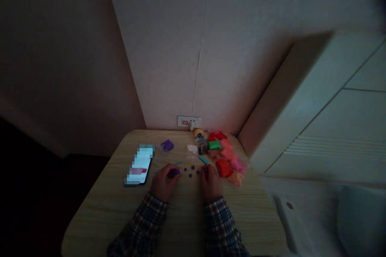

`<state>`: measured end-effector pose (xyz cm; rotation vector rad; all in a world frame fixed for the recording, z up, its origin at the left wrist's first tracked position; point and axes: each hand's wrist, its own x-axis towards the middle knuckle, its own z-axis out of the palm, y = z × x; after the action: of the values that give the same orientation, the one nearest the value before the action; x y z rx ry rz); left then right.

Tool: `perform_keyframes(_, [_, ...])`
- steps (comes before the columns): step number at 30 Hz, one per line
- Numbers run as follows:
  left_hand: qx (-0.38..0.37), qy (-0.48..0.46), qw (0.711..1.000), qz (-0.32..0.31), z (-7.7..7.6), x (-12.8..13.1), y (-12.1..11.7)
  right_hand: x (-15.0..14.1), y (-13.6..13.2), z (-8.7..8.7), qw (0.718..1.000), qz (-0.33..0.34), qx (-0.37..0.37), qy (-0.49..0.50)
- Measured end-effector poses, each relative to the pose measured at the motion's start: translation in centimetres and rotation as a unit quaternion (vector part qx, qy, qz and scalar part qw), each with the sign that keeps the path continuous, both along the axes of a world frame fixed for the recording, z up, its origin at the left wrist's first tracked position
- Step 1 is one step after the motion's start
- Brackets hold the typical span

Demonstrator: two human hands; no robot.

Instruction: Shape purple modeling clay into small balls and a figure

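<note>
My left hand (164,182) is closed around a lump of purple modelling clay (175,173), with thumb and fingers curled about it. Opposite it, my right hand (212,183) has its fingers curled together on the tabletop; a dark spot shows between them, too dim to name. Several small purple clay balls (193,167) lie between the hands, the nearest almost touching my right fingers. Just beyond them rests a turquoise modelling tool (203,160). Another thin turquoise stick (178,163) lies partly behind my left hand. A bag of purple clay (167,145) sits farther back.
Bags of red (223,168), green (214,145) and peach clay (235,178) crowd the right side of the wooden table (181,229). A white clay bag (192,151) lies at the back centre. The lit phone (140,164) is left. Behind stands a wall with a socket (183,121).
</note>
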<state>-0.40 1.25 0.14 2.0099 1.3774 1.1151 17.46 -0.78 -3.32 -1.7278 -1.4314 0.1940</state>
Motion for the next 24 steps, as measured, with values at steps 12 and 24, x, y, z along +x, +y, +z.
perform_keyframes(12, [-0.029, -0.017, 0.999, -0.004, -0.23, 0.04, -0.05, 0.4, -0.12, -0.03, 1.0, -0.011, 0.006, 0.02])
perform_keyframes(24, [-0.034, -0.013, 0.999, -0.004, -0.51, 0.0, -0.12, 0.27, -0.97, 0.01, 0.996, 0.066, 0.009, 0.066])
